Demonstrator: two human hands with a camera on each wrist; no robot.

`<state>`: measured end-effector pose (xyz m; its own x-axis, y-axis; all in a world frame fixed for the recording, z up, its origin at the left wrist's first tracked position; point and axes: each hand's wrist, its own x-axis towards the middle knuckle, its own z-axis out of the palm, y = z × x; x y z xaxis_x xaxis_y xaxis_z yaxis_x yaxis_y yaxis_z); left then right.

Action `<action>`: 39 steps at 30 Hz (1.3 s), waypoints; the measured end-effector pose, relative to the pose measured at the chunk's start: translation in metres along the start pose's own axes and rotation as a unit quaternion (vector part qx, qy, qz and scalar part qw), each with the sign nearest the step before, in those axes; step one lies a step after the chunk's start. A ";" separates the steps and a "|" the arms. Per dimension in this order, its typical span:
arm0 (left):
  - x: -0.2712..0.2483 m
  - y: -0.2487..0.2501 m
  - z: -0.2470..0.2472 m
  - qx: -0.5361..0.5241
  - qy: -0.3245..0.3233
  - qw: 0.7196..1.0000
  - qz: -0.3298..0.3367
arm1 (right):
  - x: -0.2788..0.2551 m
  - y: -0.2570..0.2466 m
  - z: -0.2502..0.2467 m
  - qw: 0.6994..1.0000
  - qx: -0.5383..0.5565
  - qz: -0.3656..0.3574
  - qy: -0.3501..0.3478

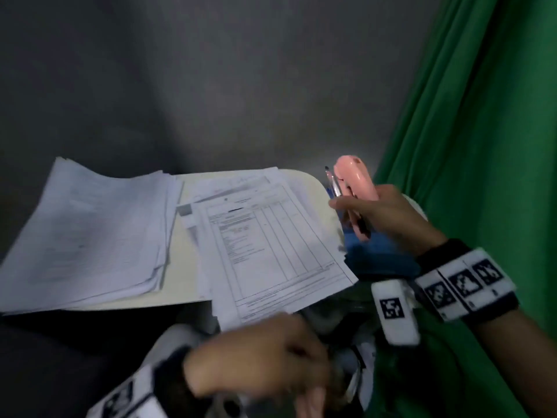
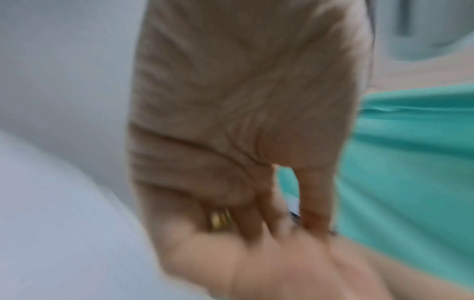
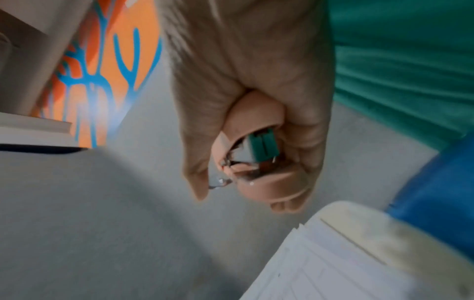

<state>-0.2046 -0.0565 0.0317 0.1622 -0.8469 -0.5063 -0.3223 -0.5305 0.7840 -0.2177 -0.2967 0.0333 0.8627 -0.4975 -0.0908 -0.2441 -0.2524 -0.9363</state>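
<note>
My right hand (image 1: 388, 212) grips a pink stapler (image 1: 357, 179) and a pen (image 1: 334, 185) together, held up just past the right edge of a small cream table (image 1: 177, 285). The right wrist view shows the same fist (image 3: 246, 81) curled round the stapler (image 3: 266, 182), its jaws facing the camera. A printed form (image 1: 271, 245) tops a loose pile that overhangs the table's near edge. My left hand (image 1: 259, 360) is blurred, low and just below that overhang. In the left wrist view its palm (image 2: 243, 142) shows a gold ring (image 2: 220, 220); whether it holds anything is unclear.
A thick, fanned stack of white papers (image 1: 90, 230) covers the table's left half. A green curtain (image 1: 482, 146) hangs close on the right, and a blue object (image 1: 379, 251) sits under my right hand. A grey wall (image 1: 211, 86) stands behind the table.
</note>
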 end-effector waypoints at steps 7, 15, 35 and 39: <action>0.012 -0.091 -0.099 -0.016 0.486 0.855 -0.183 | 0.066 -0.018 0.073 0.990 -0.035 0.100 -0.095; 0.062 -0.108 -0.107 -0.096 0.538 0.799 -0.249 | 0.101 -0.002 0.108 0.978 -0.177 0.109 -0.032; 0.058 -0.123 -0.098 -0.255 0.636 0.728 0.010 | 0.070 0.020 0.074 0.974 0.193 0.079 -0.089; 0.055 -0.125 -0.106 -0.247 0.615 0.745 0.078 | 0.068 0.010 0.072 0.974 0.212 0.045 -0.064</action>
<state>-0.0562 -0.0401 -0.0561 0.9883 -0.1304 0.0788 -0.0938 -0.1128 0.9892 -0.1297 -0.2733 -0.0061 0.9007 -0.3883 -0.1949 -0.1394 0.1665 -0.9761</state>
